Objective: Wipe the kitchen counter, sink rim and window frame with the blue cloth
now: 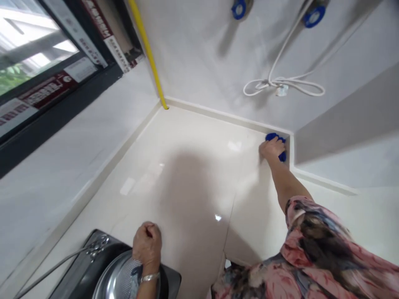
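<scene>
The right hand [272, 149] is closed on a blue pad [274, 136], and holds it against the wall corner [288, 145], right of the centre. The pale tile [193, 133] beside it looks clean. At lower left, the left hand [147, 245] makes a fist over a steel bowl [114, 282], with nothing seen in it

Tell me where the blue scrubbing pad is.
Head view: the blue scrubbing pad is in the right hand, at the corner of the glossy cream tile and pale trim.
</scene>
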`<state>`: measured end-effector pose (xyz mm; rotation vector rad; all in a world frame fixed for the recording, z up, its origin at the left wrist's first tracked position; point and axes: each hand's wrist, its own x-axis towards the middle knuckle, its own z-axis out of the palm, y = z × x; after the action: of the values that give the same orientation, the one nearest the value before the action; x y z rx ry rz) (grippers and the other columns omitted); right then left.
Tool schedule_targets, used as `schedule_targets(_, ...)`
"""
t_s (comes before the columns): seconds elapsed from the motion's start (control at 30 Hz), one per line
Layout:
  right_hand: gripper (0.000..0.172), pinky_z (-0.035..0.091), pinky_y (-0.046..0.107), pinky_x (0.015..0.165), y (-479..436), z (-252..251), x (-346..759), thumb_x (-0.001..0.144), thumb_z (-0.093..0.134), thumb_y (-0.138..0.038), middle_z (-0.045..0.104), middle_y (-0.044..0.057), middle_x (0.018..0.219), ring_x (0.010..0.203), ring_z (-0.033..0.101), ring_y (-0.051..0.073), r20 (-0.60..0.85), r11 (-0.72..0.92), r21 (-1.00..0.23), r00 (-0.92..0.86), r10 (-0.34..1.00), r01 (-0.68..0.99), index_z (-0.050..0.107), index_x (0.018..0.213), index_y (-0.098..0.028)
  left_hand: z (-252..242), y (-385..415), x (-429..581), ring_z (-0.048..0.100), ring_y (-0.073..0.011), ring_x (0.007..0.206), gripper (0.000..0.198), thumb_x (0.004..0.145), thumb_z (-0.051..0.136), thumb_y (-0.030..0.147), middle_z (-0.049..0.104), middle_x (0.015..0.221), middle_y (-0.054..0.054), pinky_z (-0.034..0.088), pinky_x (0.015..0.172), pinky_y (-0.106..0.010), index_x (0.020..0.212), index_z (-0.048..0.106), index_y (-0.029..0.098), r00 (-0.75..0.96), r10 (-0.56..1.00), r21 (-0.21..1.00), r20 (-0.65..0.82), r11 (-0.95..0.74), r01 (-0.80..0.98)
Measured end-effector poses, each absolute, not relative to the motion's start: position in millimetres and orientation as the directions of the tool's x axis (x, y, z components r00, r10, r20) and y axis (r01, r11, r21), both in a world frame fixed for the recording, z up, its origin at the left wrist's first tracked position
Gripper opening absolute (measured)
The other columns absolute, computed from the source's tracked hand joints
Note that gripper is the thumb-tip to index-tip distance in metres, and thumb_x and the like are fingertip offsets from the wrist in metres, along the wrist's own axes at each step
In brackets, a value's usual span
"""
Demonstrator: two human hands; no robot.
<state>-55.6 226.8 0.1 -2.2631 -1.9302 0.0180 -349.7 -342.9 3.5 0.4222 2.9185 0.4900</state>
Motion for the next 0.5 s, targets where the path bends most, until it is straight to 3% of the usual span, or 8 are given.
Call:
schedule_targets(0.3, 0.067, 0.042, 0.056, 0.108, 160.1, 10.7, -219.1, 0.102, 0.05, -0.03, 0.052, 0.034, 0.151, 0.132, 0.054, 0.042, 0.045, 0.183, -0.197, -0.178, 0.983, 0.963, 0.046, 0.162, -0.002, -4.5, -346.9, -342.9, 0.065, -0.0253, 0.09, 0.029, 0.1, 0.043, 0.027, 0.073, 0.094, -0.011, 0.046, 0.082, -0.036, 0.096, 0.07, 0.019, -0.935, 0.352, 0.374, 0.043, 0.862, 0.342)
schedule_targets(0.5, 0.07, 0.04, 0.064, 0.109, 168.6, 7.2, -291.2, 0.099, 0.049, -0.028, 0.048, 0.037, 0.153, 0.137, 0.05, 0.048, 0.05, 0.254, -0.197, -0.249, 0.967, 0.947, 0.044, 0.161, 0.002, -16.6, -355.7, -343.5, 0.068, -0.026, 0.09, 0.028, 0.1, 0.042, 0.028, 0.071, 0.09, -0.01, 0.049, 0.084, -0.037, 0.094, 0.069, 0.021, -0.918, 0.387, 0.355, 0.083, 0.85, 0.39)
